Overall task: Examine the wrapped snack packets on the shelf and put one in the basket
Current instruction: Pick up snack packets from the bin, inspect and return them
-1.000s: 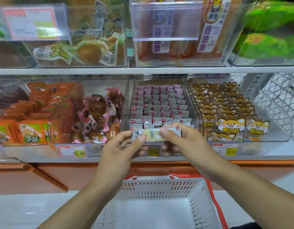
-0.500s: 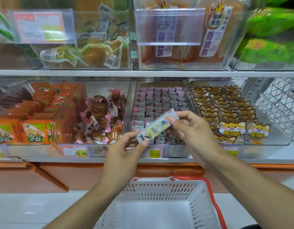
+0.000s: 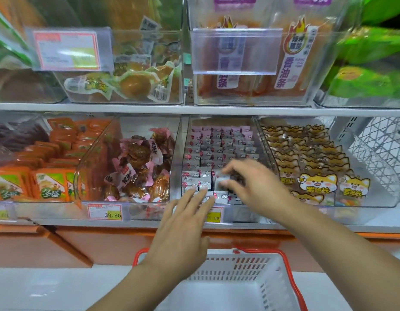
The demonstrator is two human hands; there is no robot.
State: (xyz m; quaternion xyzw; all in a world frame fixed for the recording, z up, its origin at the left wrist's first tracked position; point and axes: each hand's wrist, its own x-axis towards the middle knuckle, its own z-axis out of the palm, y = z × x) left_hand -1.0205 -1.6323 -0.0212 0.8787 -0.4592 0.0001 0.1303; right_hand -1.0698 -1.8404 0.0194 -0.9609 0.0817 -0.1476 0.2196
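Small pink-and-white wrapped snack packets (image 3: 219, 144) fill a clear bin on the lower shelf. My right hand (image 3: 255, 185) reaches into the front of that bin and pinches one blurred packet (image 3: 223, 179) between thumb and fingers, right above the rows. Just below the bin's front, my left hand (image 3: 183, 227) is spread with straight fingers and holds nothing; its fingertips reach the bin's front edge. The white basket (image 3: 275, 286) with red rim and handle stands below my arms; no packet shows in the visible part of it.
Neighbouring clear bins hold brown-and-pink wrapped snacks (image 3: 138, 167), orange packets (image 3: 48, 167) and cat-printed packets (image 3: 315, 167). The upper shelf (image 3: 194, 108) carries more clear bins of bagged food. Price tags (image 3: 104, 211) line the shelf front. A wire rack (image 3: 380, 149) stands at right.
Both hands held one packet in front of the bin; the left hand has let go and opened, and the right hand has carried the packet forward into the bin.
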